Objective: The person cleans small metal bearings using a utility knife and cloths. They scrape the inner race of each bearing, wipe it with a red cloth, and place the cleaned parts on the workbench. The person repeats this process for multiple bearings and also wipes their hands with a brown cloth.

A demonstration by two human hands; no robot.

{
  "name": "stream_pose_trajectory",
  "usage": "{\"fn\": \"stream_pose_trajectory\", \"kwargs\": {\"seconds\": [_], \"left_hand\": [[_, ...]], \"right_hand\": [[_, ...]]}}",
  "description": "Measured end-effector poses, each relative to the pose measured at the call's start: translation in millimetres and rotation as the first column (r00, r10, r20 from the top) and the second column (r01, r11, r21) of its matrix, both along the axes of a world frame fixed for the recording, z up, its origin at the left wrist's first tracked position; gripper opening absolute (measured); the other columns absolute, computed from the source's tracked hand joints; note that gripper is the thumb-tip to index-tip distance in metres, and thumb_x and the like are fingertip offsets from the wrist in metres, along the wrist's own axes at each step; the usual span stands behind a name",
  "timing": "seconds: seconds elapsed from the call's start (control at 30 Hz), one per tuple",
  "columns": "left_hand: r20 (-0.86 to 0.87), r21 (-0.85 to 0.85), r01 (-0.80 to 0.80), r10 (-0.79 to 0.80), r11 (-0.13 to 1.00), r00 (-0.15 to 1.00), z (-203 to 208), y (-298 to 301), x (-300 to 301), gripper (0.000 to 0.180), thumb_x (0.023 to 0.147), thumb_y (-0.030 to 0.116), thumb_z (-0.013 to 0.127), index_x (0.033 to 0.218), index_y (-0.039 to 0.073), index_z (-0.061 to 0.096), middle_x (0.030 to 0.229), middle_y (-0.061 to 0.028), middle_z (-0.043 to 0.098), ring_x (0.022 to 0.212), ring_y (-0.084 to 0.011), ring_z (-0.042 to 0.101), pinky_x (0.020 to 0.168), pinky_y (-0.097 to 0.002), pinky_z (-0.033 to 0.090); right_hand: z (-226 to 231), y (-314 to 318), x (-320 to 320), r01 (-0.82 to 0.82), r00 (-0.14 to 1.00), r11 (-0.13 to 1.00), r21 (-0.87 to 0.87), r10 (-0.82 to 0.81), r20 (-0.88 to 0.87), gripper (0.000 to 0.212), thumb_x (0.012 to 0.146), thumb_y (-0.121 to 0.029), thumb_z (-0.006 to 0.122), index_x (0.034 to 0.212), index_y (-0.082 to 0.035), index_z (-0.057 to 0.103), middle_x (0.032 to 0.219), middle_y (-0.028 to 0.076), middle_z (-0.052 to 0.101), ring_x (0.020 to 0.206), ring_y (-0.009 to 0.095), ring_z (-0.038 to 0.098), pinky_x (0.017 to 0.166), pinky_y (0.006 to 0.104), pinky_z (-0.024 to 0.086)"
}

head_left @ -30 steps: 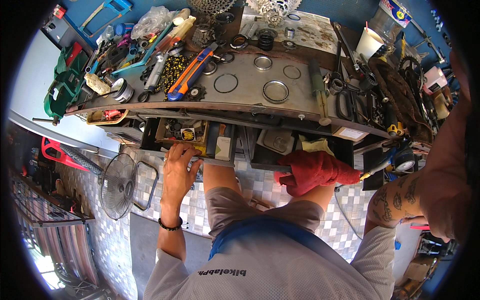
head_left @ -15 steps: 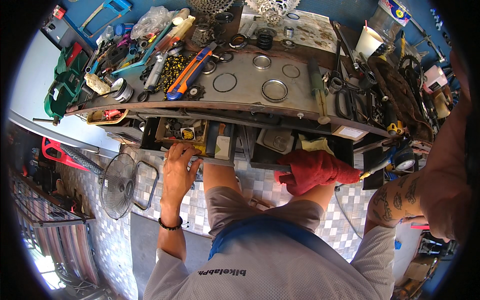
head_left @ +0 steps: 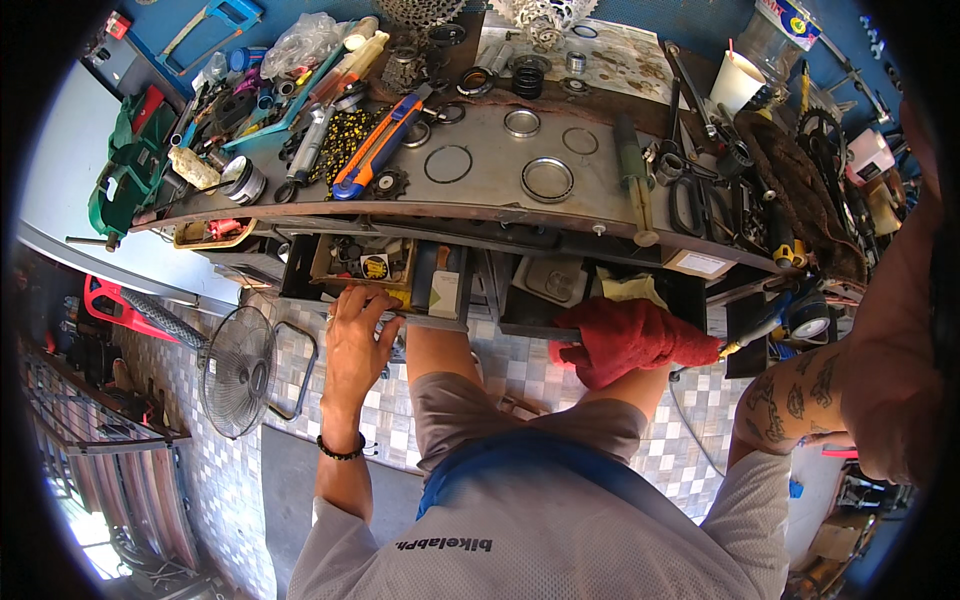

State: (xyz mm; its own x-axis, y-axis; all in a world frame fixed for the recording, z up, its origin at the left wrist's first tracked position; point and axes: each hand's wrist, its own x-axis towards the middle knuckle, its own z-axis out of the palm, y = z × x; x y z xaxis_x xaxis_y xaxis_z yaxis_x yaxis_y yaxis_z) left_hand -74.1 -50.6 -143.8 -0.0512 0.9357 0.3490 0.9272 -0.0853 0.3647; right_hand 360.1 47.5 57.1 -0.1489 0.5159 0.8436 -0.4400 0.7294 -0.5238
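Note:
My left hand (head_left: 358, 335), with a dark bead bracelet on the wrist, is closed over the front edge of an open drawer (head_left: 440, 322) under the workbench. Inside that drawer a cardboard box (head_left: 330, 262) holds small parts and a round black-and-yellow sticker (head_left: 376, 267). Beside the box lie a white-and-green packet (head_left: 445, 296) and something with a brown handle. My right arm (head_left: 795, 395) is bent and raised along the right rim; its hand is out of sight. A red cloth (head_left: 630, 340) hangs over the neighbouring open drawer (head_left: 520, 318), which holds a clear plastic container (head_left: 550, 279).
On the workbench (head_left: 490, 190) lie several metal rings (head_left: 548, 179), an orange-and-blue cutter knife (head_left: 380, 145), scissors (head_left: 688, 208), cassette sprockets (head_left: 405, 70) and a paper cup (head_left: 737, 83). A standing fan (head_left: 237, 372) is on the tiled floor at left, near a red-framed object (head_left: 105, 300).

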Motion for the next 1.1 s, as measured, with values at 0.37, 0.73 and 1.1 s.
{"fn": "stream_pose_trajectory", "kwargs": {"seconds": [0.37, 0.73, 1.1], "left_hand": [[0.0, -0.007, -0.011, 0.011, 1.0, 1.0, 0.8, -0.4, 0.8, 0.027, 0.078, 0.007, 0.082, 0.104, 0.007, 0.074, 0.111, -0.0084, 0.067, 0.111, -0.034, 0.062, 0.098, -0.047, 0.047], [-0.002, 0.008, -0.01, 0.01, 1.0, 1.0, -0.7, 1.2, 1.7, 0.024, 0.079, 0.005, 0.082, 0.102, 0.006, 0.075, 0.112, -0.0088, 0.067, 0.109, -0.0345, 0.062, 0.098, -0.0472, 0.047], [-0.006, 0.021, 0.012, -0.011, 1.0, 1.0, -0.3, 0.2, 1.7, 0.025, 0.079, 0.005, 0.081, 0.102, 0.005, 0.074, 0.109, -0.0095, 0.067, 0.108, -0.0348, 0.062, 0.101, -0.0482, 0.047]], "right_hand": [[-1.8, 1.8, -1.2, -0.013, 1.0, 1.0, -0.005, 0.013, -0.003, 0.032, 0.084, -0.002, 0.081, 0.112, 0.004, 0.066, 0.1, 0.015, 0.073, 0.085, 0.019, 0.073, 0.075, 0.0298, 0.06], [-6.2, 3.5, -3.9, -0.028, 1.0, 0.999, -0.019, 0.028, 0.0, 0.033, 0.084, -0.002, 0.082, 0.112, 0.003, 0.066, 0.1, 0.015, 0.073, 0.084, 0.02, 0.073, 0.075, 0.0301, 0.06], [-6.9, 2.7, -4.2, -0.032, 0.999, 0.999, -0.025, 0.032, 0.002, 0.034, 0.083, -0.003, 0.083, 0.112, 0.003, 0.066, 0.1, 0.015, 0.073, 0.084, 0.02, 0.073, 0.075, 0.0304, 0.06]]}}
